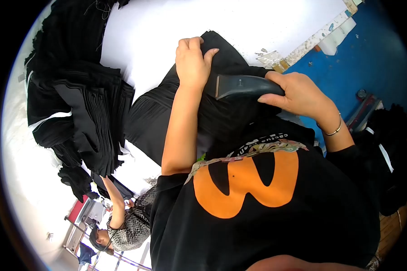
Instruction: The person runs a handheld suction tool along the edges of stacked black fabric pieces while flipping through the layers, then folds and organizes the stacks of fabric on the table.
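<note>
A dark hair-clipper-like trimmer (246,86) is held in my right hand (303,94), its flat head pointing left over black fabric. My left hand (193,63) lies on the upper end of the black fabric (228,56), with thumb and fingers apart and fingertips partly curled at the cloth's edge. The fabric is folded in layers and spreads from under my left forearm toward my body. The trimmer's head is close to the cloth, right of my left wrist; whether it touches cannot be told.
Thick stacks of black cloth (92,113) stand on the white table (153,27) at left. A co-worker (126,228) is at lower left, one arm reaching toward the stack. Scraps of tape (271,58) lie near the table's edge. Black bundles (389,158) are at far right.
</note>
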Demonstrator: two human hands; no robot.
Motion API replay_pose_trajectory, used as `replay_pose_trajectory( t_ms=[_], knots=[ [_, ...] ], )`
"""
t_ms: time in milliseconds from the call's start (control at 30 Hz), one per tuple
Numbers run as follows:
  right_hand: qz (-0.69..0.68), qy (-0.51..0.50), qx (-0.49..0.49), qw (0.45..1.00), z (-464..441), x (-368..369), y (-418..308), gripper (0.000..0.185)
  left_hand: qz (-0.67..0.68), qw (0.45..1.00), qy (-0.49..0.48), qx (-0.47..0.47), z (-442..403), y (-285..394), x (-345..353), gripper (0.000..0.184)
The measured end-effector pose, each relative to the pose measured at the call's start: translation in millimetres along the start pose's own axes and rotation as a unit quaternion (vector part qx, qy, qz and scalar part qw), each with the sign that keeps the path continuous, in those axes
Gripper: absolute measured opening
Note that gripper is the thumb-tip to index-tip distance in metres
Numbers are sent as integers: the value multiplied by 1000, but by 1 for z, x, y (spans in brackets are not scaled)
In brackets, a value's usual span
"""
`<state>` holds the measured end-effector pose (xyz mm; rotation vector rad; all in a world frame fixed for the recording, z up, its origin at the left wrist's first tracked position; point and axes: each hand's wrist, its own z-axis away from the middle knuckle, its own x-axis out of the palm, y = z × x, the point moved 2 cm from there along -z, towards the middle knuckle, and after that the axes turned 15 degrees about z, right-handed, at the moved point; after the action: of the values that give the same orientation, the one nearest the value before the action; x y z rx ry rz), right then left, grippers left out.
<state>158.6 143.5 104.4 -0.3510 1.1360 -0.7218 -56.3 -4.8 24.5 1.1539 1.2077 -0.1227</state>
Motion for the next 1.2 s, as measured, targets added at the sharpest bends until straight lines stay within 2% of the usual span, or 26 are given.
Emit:
replay_pose_trajectory(
  t_ms=[100, 167, 267, 300, 367, 433, 500, 567, 633, 700, 733, 767, 800, 833, 900, 933, 967, 1000, 1067, 1100, 1167, 1200],
  knots=[
    [21, 20, -13, 999, 9, 7, 6, 48, 40, 999, -4, -30, 10, -2, 7, 49],
    [8, -3, -6, 1000, 15, -2, 16, 48, 20, 999, -14, -42, 17, 1, 10, 52],
    [-143, 68, 88, 983, 26, -2, 51, 51, 10, 999, -3, -45, 23, 10, 6, 48],
    [-145, 34, 103, 983, 22, -13, 53, 52, 8, 999, -6, -50, 24, 6, 8, 48],
    [-24, 61, 74, 995, 1, -11, 50, 55, 94, 995, 31, -11, 22, -1, 12, 42],
    [2, 86, 71, 994, -39, 0, 39, 50, 82, 996, 38, 3, 23, 1, 12, 36],
    [31, 119, 67, 990, -50, -3, 35, 45, 38, 999, 11, -22, 23, 2, 10, 32],
    [-108, 149, 114, 976, -45, -18, 37, 48, 31, 999, 1, -41, 22, 6, 9, 33],
    [-112, 132, 122, 977, -25, -29, 47, 46, -11, 988, -65, -137, 17, 18, 5, 39],
    [-118, 49, 158, 979, -17, -27, 47, 63, 1, 987, -87, -134, 14, 6, 10, 37],
    [-84, 75, 110, 988, -25, -15, 46, 63, 67, 994, -46, -69, 16, 0, 12, 33],
    [-42, 60, 84, 994, -35, -7, 41, 63, 132, 991, -7, -5, 19, -3, 13, 30],
    [-73, 81, 84, 991, -46, -1, 38, 63, 200, 979, 6, -33, 20, -6, 13, 26],
    [-104, 104, 82, 986, -54, 1, 36, 63, 276, 951, -2, -139, 23, -14, 13, 23],
    [-193, 76, 163, 965, -51, -19, 33, 62, 366, 909, 16, -198, 27, -10, 11, 17],
    [-203, 144, 155, 956, -45, -22, 37, 61, 364, 909, 16, -200, 28, -6, 8, 17],
    [-208, 114, 144, 961, -37, -30, 43, 48, 341, 925, 24, -168, 26, -1, 6, 16],
    [-211, 89, 155, 961, -31, -32, 45, 47, 318, 938, 35, -131, 21, 2, 5, 16],
    [-165, 72, 182, 967, -30, -34, 32, 44, 314, 942, 13, -122, 17, 2, 5, 18],
    [-129, 57, 114, 983, -41, -25, 35, 45, 307, 945, 6, -115, 17, 1, 6, 18],
    [-133, 93, 90, 983, -62, -7, 32, 46, 224, 971, 67, -49, 24, -10, 11, 17],
    [-194, 61, 165, 965, -64, -13, 28, 45, 230, 970, 70, -39, 22, -4, 9, 16]
  ],
)
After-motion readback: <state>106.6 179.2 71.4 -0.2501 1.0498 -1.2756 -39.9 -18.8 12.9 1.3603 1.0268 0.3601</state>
